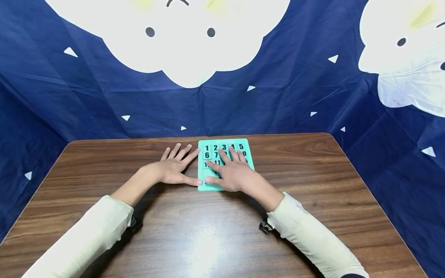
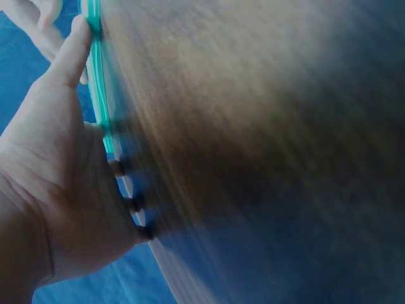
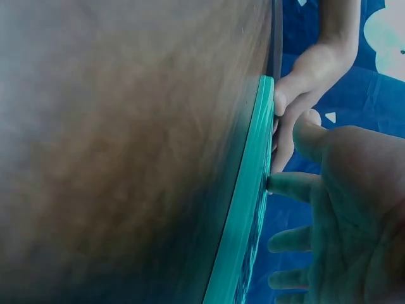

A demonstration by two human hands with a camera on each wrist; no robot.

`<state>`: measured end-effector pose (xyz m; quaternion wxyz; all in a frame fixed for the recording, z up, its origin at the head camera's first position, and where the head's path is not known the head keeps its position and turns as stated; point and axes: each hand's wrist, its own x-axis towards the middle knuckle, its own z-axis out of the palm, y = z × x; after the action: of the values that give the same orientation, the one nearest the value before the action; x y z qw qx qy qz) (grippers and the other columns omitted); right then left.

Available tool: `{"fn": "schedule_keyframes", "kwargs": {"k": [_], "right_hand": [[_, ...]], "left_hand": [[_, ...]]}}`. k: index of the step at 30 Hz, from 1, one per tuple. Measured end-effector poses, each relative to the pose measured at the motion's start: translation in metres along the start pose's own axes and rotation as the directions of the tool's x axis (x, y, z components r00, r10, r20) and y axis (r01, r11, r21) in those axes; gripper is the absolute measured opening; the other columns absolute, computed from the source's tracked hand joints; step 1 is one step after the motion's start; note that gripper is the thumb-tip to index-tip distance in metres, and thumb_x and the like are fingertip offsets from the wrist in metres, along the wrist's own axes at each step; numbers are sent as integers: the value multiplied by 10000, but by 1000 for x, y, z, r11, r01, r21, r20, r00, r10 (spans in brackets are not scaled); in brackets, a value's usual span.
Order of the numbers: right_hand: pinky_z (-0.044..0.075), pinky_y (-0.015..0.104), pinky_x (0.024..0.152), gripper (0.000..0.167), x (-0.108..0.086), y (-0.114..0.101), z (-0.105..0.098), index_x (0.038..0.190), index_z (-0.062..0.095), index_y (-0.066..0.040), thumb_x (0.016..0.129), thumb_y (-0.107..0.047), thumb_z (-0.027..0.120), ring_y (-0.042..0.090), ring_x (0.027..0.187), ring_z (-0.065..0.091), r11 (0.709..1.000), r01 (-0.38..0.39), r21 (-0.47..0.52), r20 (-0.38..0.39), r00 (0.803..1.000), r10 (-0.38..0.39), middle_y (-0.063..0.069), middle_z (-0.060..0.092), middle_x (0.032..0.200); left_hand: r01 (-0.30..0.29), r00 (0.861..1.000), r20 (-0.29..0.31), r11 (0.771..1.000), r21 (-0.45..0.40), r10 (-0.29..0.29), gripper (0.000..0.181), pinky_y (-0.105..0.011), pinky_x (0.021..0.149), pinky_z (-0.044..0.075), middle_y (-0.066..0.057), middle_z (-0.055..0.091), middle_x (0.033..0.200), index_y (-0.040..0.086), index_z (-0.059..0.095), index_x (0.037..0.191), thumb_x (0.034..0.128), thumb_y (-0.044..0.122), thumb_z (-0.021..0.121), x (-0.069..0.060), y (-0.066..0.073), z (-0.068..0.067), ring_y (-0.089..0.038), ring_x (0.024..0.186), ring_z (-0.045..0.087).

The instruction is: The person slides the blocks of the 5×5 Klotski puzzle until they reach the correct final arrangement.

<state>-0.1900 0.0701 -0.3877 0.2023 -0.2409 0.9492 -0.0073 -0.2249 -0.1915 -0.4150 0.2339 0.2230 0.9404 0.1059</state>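
Observation:
A flat turquoise number board (image 1: 215, 148) with black numerals on square tiles lies near the table's far edge. My left hand (image 1: 172, 170) is beside it, fingers spread, with thumb and index fingertips at the board's left edge. The left wrist view shows that thumb against the turquoise edge (image 2: 96, 69). Over the board's middle and right part is my right hand (image 1: 233, 173), its fingers spread and hiding several numbers. Seen from the right wrist, the right hand's fingers (image 3: 292, 240) are extended; the index fingertip touches or nearly touches the board's face. Neither hand grips anything.
A brown wood-grain table (image 1: 167, 239) extends under both arms, with a bright glare near its front. A dark blue cloth (image 1: 208, 112) with white cloud and triangle prints hangs behind and at the sides. Each wrist carries a small black device (image 1: 265, 226).

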Motion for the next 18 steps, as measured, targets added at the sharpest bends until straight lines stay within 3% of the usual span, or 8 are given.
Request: {"fn": "schedule_keyframes", "kwargs": {"k": [9, 14, 18], "right_hand": [[46, 688, 1436, 772, -30, -2, 11, 1805, 261, -426, 1127, -775, 381, 479, 1779, -41, 998, 61, 20, -11, 998, -61, 104, 35, 1928], [43, 687, 1436, 788, -27, 9, 5, 1810, 256, -400, 1126, -770, 378, 496, 1775, -41, 1000, -4, 12, -52, 999, 5, 120, 31, 1927], [28, 693, 1433, 787, -18, 12, 4, 1812, 244, -399, 1129, -772, 364, 500, 1771, -67, 999, -31, 19, -22, 999, 31, 125, -3, 1925]], "left_hand": [[1, 1000, -14, 1000, -8, -1, 1279, -751, 1381, -131, -136, -80, 1923, 304, -19, 1841, 931, 913, 641, -1, 1, 2, -501, 1754, -184], [3, 1000, -14, 1000, -10, -3, 1282, -743, 1382, -142, -126, -93, 1924, 310, -27, 1840, 929, 914, 642, 0, 0, 4, -496, 1752, -199], [1, 1000, -9, 1000, -3, -1, 1284, -746, 1381, -139, -129, -97, 1923, 305, -32, 1840, 931, 912, 641, 1, 1, 4, -499, 1750, -201]]}}
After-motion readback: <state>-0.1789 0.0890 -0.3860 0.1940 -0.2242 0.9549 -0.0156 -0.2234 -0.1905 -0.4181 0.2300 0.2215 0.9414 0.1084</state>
